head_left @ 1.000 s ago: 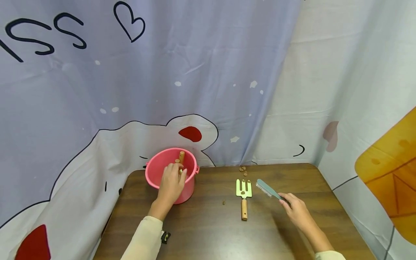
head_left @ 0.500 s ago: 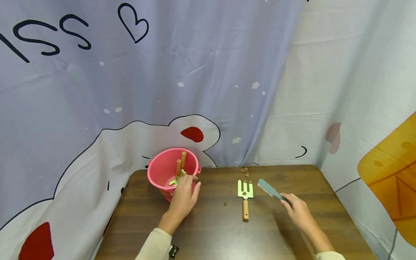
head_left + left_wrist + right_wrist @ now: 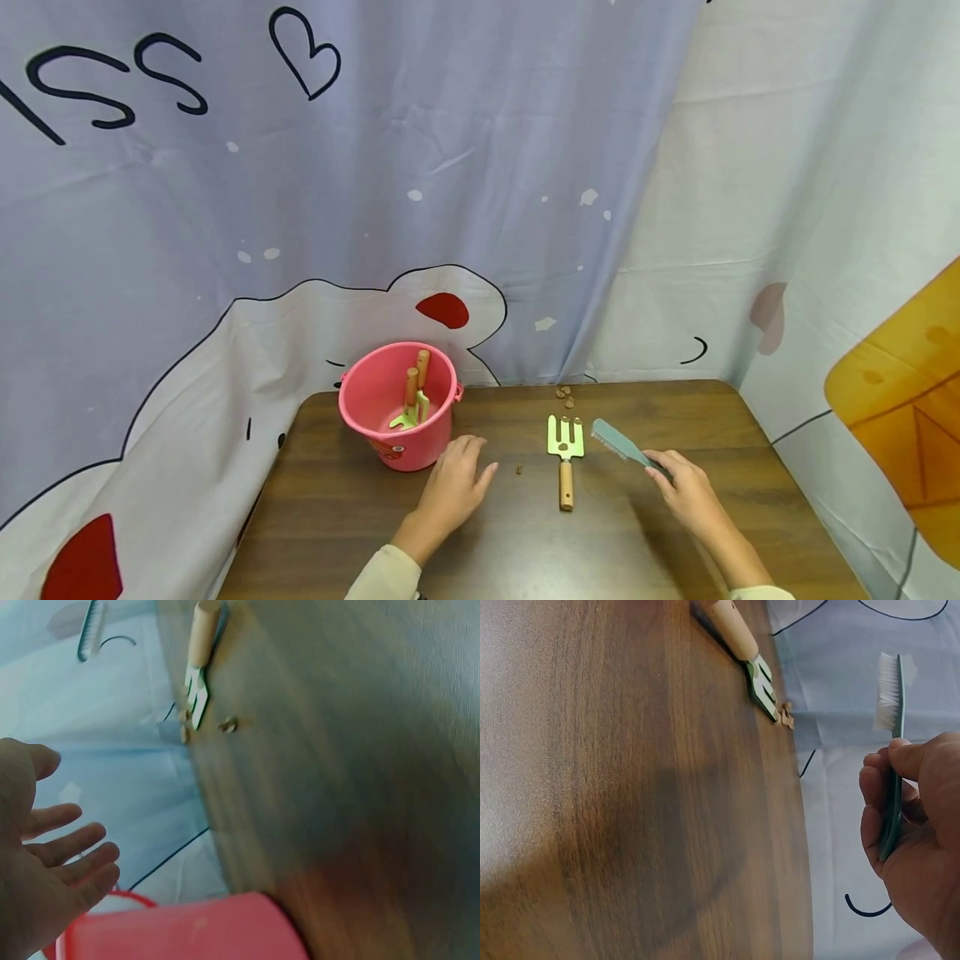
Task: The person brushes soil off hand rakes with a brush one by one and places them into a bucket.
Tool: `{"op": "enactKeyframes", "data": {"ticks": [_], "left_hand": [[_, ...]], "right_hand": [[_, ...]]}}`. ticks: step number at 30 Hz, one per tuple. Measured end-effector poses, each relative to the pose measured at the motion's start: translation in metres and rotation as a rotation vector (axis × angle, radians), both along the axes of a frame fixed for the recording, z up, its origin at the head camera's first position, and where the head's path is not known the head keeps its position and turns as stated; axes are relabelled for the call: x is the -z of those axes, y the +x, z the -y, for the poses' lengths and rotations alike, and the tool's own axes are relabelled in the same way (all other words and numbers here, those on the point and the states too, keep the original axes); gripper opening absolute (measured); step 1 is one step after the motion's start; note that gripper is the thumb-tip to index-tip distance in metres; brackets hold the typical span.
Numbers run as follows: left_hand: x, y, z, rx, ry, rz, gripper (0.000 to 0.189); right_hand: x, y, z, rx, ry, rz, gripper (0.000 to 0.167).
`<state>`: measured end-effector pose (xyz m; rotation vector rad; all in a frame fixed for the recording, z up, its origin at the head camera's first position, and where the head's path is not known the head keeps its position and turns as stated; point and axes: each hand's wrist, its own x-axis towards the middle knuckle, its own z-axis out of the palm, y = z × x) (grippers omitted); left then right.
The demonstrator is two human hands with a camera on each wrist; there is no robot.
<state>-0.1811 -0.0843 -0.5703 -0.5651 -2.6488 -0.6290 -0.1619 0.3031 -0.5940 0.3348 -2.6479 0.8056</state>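
My right hand grips a grey-green brush by its handle, with the white bristles showing in the right wrist view. My left hand is empty, fingers apart, just right of a pink bucket. Inside the bucket lean two small garden tools with wooden handles and light green heads. Between my hands a green hand fork with a wooden handle lies on the table, its tines pointing away from me. A small brown crumb lies left of the fork.
Several brown bits lie near the far edge of the wooden table, beyond the fork's tines. A printed curtain hangs right behind the table and along its sides.
My left hand has let go of a tool in the bucket, come out over the rim and moved right, toward me. The brush in my right hand has tilted slightly.
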Motion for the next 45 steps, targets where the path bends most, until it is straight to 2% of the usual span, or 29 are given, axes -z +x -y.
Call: {"op": "enactKeyframes", "data": {"ticks": [7, 15, 20, 26, 33, 36, 39, 45], "left_hand": [[0.017, -0.001, -0.02, 0.0, -0.025, 0.176, 0.048], [0.034, -0.008, -0.047, 0.037, 0.036, 0.333, 0.046], [0.039, -0.014, -0.065, 0.038, 0.074, 0.419, 0.042], [0.045, -0.019, -0.084, 0.024, 0.088, 0.501, 0.044], [0.052, -0.025, -0.105, -0.013, 0.128, 0.622, 0.046], [0.055, -0.026, -0.115, -0.051, 0.145, 0.645, 0.055], [0.057, -0.027, -0.127, -0.095, 0.135, 0.638, 0.063], [0.06, -0.026, -0.143, -0.17, 0.087, 0.627, 0.061]], "right_hand": [[0.002, -0.002, 0.004, -0.003, 0.01, -0.022, 0.028], [0.003, -0.001, 0.006, -0.008, 0.005, 0.026, 0.029], [0.005, 0.001, 0.006, -0.018, 0.003, 0.05, 0.03], [0.006, 0.002, 0.007, -0.003, 0.012, 0.029, 0.03], [0.007, 0.003, 0.008, 0.0, -0.014, 0.035, 0.031], [0.008, 0.004, 0.008, 0.013, -0.012, 0.025, 0.03], [0.009, 0.004, 0.008, 0.027, -0.004, 0.002, 0.03], [0.011, 0.004, 0.006, 0.03, -0.004, -0.027, 0.03]]}}
